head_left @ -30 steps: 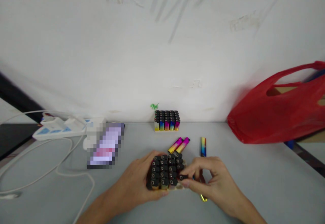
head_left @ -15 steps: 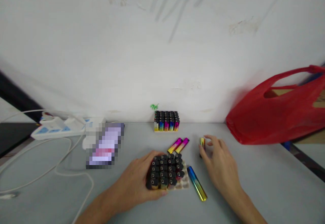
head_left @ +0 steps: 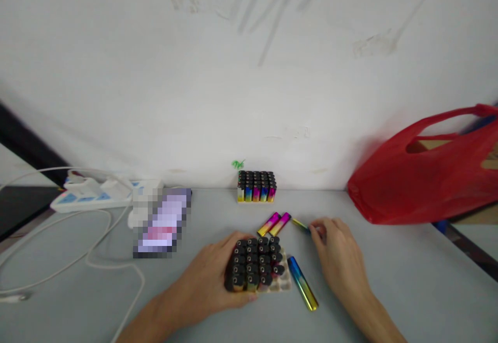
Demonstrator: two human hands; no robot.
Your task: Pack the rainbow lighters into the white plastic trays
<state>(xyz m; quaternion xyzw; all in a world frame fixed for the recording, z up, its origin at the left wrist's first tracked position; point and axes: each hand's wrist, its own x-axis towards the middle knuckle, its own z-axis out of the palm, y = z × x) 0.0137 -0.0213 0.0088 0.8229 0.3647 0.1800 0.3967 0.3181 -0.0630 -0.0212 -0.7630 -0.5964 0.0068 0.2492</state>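
Note:
My left hand [head_left: 216,268] is wrapped round the left side of a pale tray [head_left: 285,282] packed with upright black-topped lighters [head_left: 252,258]. A few slots show bare at that tray's right edge. Between thumb and fingers, my right hand [head_left: 336,249] pinches one end of a thin yellow-and-blue lighter [head_left: 300,224], which points up and left; its gripped end is hidden. Beside the tray, a blue-and-gold lighter [head_left: 303,284] lies slantwise. Two pink-and-yellow lighters [head_left: 274,224] rest side by side behind the tray.
A second full block of lighters [head_left: 257,187] stands against the wall. To the left are a phone [head_left: 163,223], a power strip [head_left: 91,196] with plugs, and a looping white cable [head_left: 112,267]. A red bag [head_left: 420,177] sits at the right.
The lighter in my right hand has tipped from roughly upright to slanting left, and the fingers have closed in on its near end. My left hand keeps its hold on the tray.

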